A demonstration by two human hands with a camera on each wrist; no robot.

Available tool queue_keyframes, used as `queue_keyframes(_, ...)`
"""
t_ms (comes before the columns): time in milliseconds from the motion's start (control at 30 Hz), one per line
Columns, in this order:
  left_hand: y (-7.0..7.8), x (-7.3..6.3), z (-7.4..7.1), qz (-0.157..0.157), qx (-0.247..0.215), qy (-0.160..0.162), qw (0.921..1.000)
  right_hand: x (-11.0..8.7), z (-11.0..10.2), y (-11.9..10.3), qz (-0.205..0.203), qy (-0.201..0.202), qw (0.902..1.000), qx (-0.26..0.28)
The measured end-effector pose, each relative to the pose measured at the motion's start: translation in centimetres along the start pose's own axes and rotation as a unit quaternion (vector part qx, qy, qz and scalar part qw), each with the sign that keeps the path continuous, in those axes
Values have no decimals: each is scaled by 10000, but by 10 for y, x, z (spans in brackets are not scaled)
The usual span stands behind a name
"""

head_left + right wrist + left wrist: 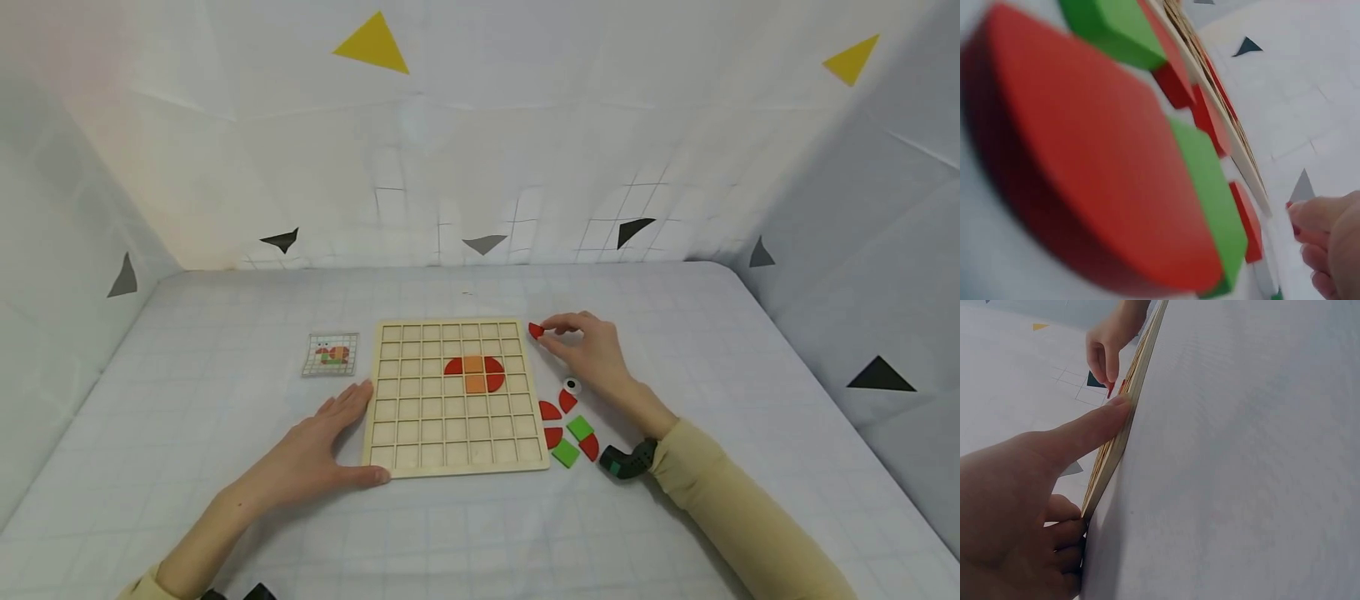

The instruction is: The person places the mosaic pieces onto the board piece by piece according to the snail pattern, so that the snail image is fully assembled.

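Observation:
My right hand (592,346) pinches a red quarter-circle piece (536,331) between thumb and fingertips, just off the far right corner of the wooden grid board (408,433). My left hand (322,450) touches the board's near left corner, its thumb at the front edge and its fingers along the left side. In the left wrist view, the thumb (1094,428) rests against the board's edge. On the grid lie orange squares (476,384) with red quarter-circles (453,367) on either side of them.
Right of the board lie several loose red quarter-circles (589,447), green squares (565,453) and a white round eye piece (572,385). A small picture card (330,355) lies left of the board. White walls (480,125) stand behind and at both sides.

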State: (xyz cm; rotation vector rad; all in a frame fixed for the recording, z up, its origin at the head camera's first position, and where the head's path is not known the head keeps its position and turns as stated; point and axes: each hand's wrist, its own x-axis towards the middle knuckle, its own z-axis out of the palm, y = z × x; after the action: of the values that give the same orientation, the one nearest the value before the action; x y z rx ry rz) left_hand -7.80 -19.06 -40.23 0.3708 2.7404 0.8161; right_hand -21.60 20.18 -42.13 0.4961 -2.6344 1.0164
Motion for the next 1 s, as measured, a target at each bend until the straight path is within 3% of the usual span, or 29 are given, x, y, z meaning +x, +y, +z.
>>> queue_keyframes(233, 1, 0, -1, 48, -7, 35, 10000, -16, -2, -24, -259, -213, 9981, 514)
queue_keyframes(600, 1, -1, -1, 45, 4, 24, 10000, -31, 15, -55, -558, -574, 9893, 1219)
queue_keyframes(833, 1, -1, -1, 69, 31, 56, 10000, -31, 27, -74, -645, -759, 9891, 1087)
queue_keyframes(1000, 1, -1, -1, 90, -38, 17, 10000, -28, 37, -85, -1040, -736, 9880, 873)
